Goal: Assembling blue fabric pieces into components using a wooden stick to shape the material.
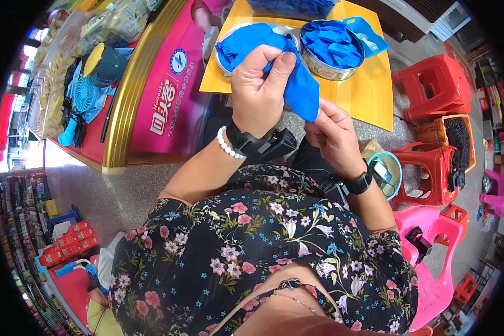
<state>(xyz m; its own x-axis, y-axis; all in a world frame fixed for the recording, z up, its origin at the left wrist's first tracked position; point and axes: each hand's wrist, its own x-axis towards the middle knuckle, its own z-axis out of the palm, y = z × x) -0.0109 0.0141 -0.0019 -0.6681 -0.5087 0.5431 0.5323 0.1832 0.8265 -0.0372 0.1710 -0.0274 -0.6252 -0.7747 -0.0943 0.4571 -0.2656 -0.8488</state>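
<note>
Holding: I see the person with one blue piece (302, 92) of thin, soft material, kept between both hands at the near edge of the yellow table (369, 103).
Progress: one piece is being handled, and it looks partway through, hanging loose between the grips; which of the others are finished or left, I cannot tell.
Left hand: the left hand (257, 92) is nearly closed, thumb against curled fingers, pinching the upper part of the blue piece.
Right hand: the right hand (336, 137) is partly curled, with thumb and fingertips pinched together at the lower tip of the piece.
White bowl: a heap of similar blue material fills the white bowl (220, 66), just beyond the left hand.
Round tin: more blue pieces are piled in the round tin (336, 73), right of the bowl, beside a light-blue tray (377, 42).
</note>
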